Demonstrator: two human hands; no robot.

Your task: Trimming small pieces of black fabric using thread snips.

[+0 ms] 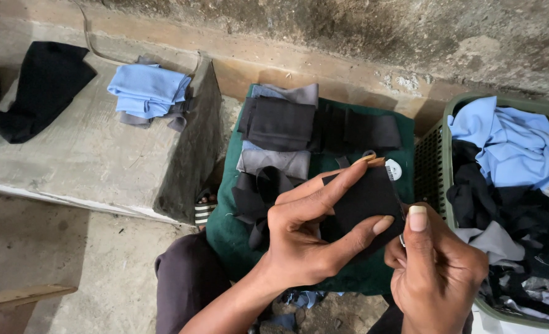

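Head view, looking down onto a work area against a rough wall.

Left hand (299, 238): closed around a black cloth piece (366, 201), index finger laid along its upper edge, thumb pressed against its lower right part. Firm pinch grip, fingers mostly extended, palm turned toward the camera.

Right hand (438, 272): curled shut, thumb upright against the right edge of the same black cloth piece, fingers folded under. Possibly a thin needle or pin between the fingers; too small to tell.

Black cloth piece: held up between both hands, above the green cloth (234, 235) spread over the lap, just left of the basket.

On the green cloth, behind the hands: stacked folded pieces (278, 127) in black and grey, with loose black strips (259, 198) lying beside them. Small white round tag (394, 169) visible near the upper right corner of the held piece.

Right side: green plastic basket (432, 164) with perforated wall, filled with a heap of blue, black and grey cloth (509, 145).

Left side: concrete step (89, 154) carrying folded light blue cloth (147, 89) over grey scraps, and a black cloth (39, 86) well apart at the far left.

Below the hands: dark trouser leg (188, 278) over a bare concrete floor (58, 247).
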